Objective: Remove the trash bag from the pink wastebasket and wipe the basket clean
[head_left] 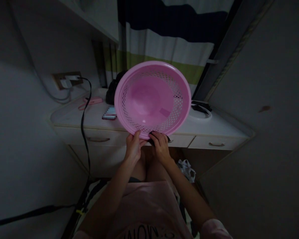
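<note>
Pinching the pink basket (149, 96) edge, left grip (134, 146) flanks right grip (160, 146) clutching black cloth (151, 142)

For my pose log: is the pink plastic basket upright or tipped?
Tipped. The pink plastic basket turns its round opening squarely toward the camera, showing its inner floor, while the left hand pinches the near rim.

There are two hands (134, 147) (161, 147), two forearms (121, 181) (186, 186), one basket (149, 96), one desk (224, 127), one curtain (164, 38), two plugs (66, 83) (72, 77), one shirt (149, 205) and one white bag (186, 170).
</note>
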Demonstrator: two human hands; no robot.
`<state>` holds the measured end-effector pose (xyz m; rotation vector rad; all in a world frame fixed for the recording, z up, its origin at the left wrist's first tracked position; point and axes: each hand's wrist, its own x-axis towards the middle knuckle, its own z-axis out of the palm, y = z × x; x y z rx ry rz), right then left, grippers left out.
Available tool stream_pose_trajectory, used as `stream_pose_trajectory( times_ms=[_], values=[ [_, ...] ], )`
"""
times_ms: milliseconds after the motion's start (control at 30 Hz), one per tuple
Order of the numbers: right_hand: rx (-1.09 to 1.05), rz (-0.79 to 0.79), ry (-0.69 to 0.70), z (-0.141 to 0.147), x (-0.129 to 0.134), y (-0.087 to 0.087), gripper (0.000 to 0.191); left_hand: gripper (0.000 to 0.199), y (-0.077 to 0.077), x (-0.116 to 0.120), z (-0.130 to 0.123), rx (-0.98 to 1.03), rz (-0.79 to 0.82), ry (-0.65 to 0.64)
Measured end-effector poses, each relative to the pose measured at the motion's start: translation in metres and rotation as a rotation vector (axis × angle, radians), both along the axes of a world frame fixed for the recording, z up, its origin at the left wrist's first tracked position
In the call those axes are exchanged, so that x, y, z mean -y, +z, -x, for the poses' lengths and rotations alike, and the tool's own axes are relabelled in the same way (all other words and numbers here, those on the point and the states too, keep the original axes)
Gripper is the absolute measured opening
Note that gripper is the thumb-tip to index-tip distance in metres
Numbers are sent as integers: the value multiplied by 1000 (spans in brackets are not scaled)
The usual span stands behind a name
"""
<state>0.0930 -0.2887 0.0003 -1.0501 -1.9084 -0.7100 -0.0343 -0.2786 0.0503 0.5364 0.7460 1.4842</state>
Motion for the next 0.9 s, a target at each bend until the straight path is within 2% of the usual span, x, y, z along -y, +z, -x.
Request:
stream_pose_trajectory(
  times_ms=[167,300,467,567,700,800,900],
  values=[
    [50,31,-19,-53,3,17,39,12,5,-1,3,-4,-19,0],
    [-22,65,-102,-71,6,33,36,10,8,0,5,8,-18,3],
    [55,150,27,-49,8,40,47,12,9,1,3,-7,-20,15],
    [6,194,67,-23,9,33,50,14,8,2,-3,-15,-39,18],
    [-109,156,98,3,9,23,51,17,8,3,-9,-49,-31,45],
    [-80,145,131,2,9,23,51,18,8,2,-6,-77,-36,37],
    [10,184,125,-20,11,28,52,16,8,1,0,-72,-49,8]
  ],
)
